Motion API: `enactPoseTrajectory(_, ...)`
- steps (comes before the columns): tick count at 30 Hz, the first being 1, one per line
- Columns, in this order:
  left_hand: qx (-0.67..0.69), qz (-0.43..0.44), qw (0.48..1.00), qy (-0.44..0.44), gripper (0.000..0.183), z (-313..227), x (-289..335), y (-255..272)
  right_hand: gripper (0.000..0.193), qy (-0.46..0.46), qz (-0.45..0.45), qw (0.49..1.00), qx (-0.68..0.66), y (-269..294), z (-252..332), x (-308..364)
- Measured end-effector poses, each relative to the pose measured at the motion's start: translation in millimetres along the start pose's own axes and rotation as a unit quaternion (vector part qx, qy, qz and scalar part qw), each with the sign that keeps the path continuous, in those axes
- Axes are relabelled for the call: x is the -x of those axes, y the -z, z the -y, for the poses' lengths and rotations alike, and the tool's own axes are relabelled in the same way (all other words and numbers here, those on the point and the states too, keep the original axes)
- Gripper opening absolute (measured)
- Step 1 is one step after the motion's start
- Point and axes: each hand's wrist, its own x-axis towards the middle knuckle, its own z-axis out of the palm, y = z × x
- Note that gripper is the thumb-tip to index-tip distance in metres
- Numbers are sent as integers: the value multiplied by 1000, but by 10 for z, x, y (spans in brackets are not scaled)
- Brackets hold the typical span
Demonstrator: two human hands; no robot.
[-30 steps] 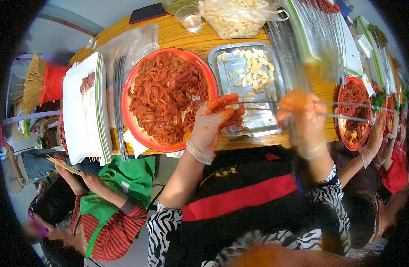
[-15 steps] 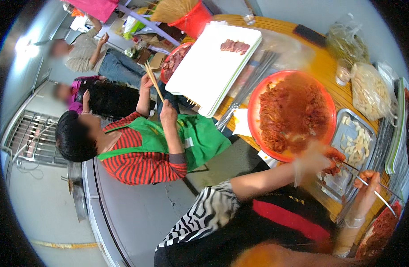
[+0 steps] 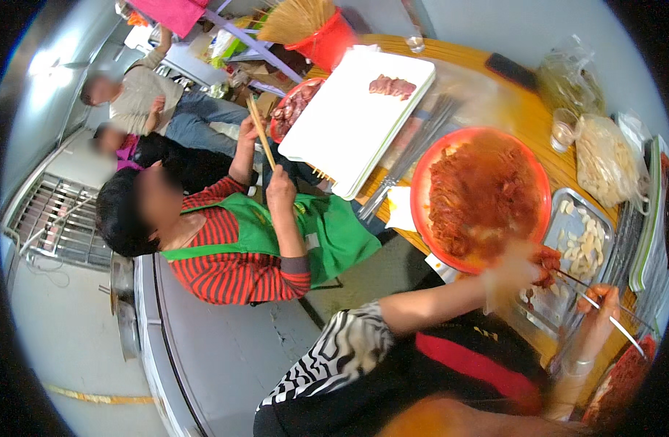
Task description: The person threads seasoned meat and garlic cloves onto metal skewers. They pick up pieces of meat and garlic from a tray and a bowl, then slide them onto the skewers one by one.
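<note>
My left hand [image 3: 520, 268], in a translucent plastic glove smeared red, is closed round a piece of red marinated meat [image 3: 544, 264] at the tip of a metal skewer [image 3: 591, 298]. My right hand [image 3: 602, 302], with a bracelet at its wrist, grips the skewer farther along. A second, darker rod runs beside it. Under both hands lies a metal tray [image 3: 612, 227] with peeled garlic cloves [image 3: 588, 247]. Left of the tray stands a round red basin [image 3: 414, 186] heaped with red-sauced meat [image 3: 483, 193]. Motion blurs the gloved hand.
A white cutting board [image 3: 349, 102] bears meat slices. Beside it lie metal skewers [image 3: 411, 149]. A bag of garlic [image 3: 604, 160], a plastic cup [image 3: 564, 130] and a phone [image 3: 513, 70] are at the far right. A co-worker in a green apron [image 3: 276, 226] holds wooden sticks [image 3: 261, 135].
The whole view has shifted slightly. My hands stay near the tray with the meat and skewer. A person in the background has lowered a hand.
</note>
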Motion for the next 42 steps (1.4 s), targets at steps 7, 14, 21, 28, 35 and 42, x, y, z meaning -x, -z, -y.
enactPoseTrajectory(7, -50, -11, 998, 28, 45, -292, 170, 15, 41, -18, -4, 995, 101, -209, 152, 39)
enactPoseTrajectory(14, 71, 8, 996, 48, 39, -256, 126, -30, 45, -14, -3, 999, 43, -112, 169, 22)
enactPoseTrajectory(21, 7, -18, 999, 43, 33, -185, 142, 108, 39, -41, -40, 998, 39, -280, 152, 92)
enactPoseTrajectory(28, -47, -11, 999, -16, 40, -274, 152, 157, 43, -53, 14, 998, -37, -121, 136, -126)
enactPoseTrajectory(35, -95, -23, 995, -12, 50, -336, 172, 66, 44, -53, 54, 997, 7, -316, 262, -183)
enactPoseTrajectory(42, -68, -26, 997, 13, 49, -363, 125, 20, 41, -52, 70, 996, 27, -236, 267, -181)
